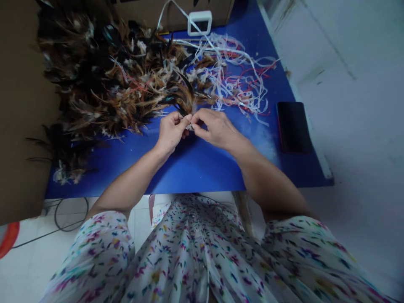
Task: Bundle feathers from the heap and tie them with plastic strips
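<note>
My left hand (171, 131) is closed on the base of a small feather bunch (186, 99), whose brown and black feathers point away from me. Against it, my right hand (214, 127) pinches at the same base with thumb and index finger; what lies between these fingertips is too small to make out. Just beyond my hands spreads a large pile of brown and black feathers (116, 97). To its right lies a tangle of white and red strips (240, 84).
A blue table (202, 168) bears everything. A phone (293, 126) lies near its right edge, beside the wall. At the back stands a small white device (200, 23) before a cardboard box (217, 10). Another feather clump (69, 155) lies at left, by a tall cardboard side (22, 105).
</note>
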Demonstrator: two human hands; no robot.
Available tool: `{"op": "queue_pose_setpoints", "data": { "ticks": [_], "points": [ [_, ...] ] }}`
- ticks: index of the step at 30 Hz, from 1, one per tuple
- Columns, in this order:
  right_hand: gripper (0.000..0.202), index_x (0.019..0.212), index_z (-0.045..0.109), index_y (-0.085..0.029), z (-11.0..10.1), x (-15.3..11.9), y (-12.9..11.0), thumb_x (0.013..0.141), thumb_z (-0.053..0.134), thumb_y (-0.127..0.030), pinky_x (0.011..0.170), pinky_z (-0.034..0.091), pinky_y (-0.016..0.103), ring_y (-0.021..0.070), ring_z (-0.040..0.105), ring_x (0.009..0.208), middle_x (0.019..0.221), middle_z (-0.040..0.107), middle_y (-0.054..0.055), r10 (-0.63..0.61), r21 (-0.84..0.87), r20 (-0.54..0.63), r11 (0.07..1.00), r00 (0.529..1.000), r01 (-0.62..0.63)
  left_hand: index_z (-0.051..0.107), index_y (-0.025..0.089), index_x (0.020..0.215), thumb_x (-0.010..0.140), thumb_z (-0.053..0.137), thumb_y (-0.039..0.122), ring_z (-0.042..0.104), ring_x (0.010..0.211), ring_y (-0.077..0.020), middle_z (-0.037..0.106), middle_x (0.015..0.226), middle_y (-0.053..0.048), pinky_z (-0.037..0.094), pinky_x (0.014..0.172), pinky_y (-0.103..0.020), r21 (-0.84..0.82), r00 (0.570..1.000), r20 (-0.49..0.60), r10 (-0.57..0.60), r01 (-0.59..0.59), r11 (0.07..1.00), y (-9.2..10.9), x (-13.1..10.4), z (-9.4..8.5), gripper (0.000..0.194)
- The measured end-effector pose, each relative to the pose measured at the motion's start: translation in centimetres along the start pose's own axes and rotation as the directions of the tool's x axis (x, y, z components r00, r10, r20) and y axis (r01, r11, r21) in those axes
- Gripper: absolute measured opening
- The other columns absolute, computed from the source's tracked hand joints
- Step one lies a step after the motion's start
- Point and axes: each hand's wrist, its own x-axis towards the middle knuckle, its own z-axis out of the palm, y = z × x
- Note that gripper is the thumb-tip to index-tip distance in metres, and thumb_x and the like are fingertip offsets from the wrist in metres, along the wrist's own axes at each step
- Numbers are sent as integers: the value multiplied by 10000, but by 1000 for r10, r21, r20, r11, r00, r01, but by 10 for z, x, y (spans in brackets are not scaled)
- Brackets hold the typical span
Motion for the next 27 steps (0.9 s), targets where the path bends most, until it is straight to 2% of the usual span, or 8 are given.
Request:
{"op": "queue_pose_setpoints", "data": {
  "ticks": [6, 12, 16, 22, 27],
  "points": [
    [69, 851, 538, -220, 5, -1, -1, 839, 531, -152, 749, 457, 307, 157, 573, 764, 831, 619, 16, 18, 5, -29, 1000, 999, -17, 504, 190, 609, 784, 791, 455, 501, 392, -60, 556, 477, 48, 374, 385, -181, -16, 1000, -6, -3, 3, 1000, 1, -1, 1, 428],
    [52, 814, 513, -219, 5, 1, -5, 809, 536, -173, 694, 438, 293, 140, 538, 698, 771, 594, -2, 103, 58, -78, 993, 992, -99, 521, 183, 616, 768, 795, 492, 496, 399, -55, 570, 501, 45, 378, 395, -182, -38, 1000, 16, 20, -19, 999, 5, -1, 0, 440],
    [43, 791, 516, -214, 5, 3, -7, 799, 556, -198, 651, 424, 280, 122, 505, 641, 710, 585, -20, 180, 146, -93, 975, 979, -165, 530, 185, 631, 770, 793, 495, 497, 415, -63, 564, 507, 42, 380, 406, -194, -52, 999, 5, 37, -37, 998, 5, -1, 0, 430],
    [101, 786, 540, -201, 10, 4, -2, 823, 616, -258, 571, 390, 250, 92, 490, 570, 642, 557, -50, 329, 325, -37, 897, 943, -300, 513, 194, 649, 790, 769, 514, 517, 446, -78, 563, 533, 37, 373, 422, -211, -30, 997, -39, 63, -64, 998, -3, 0, 0, 433],
    [122, 801, 542, -197, 15, 4, 2, 863, 605, -282, 562, 420, 238, 95, 547, 579, 651, 575, -38, 351, 476, 16, 821, 936, -316, 515, 197, 659, 803, 757, 512, 522, 458, -84, 544, 534, 41, 376, 438, -218, -31, 996, -53, 72, -73, 997, -4, 0, 1, 422]
  ]
}}
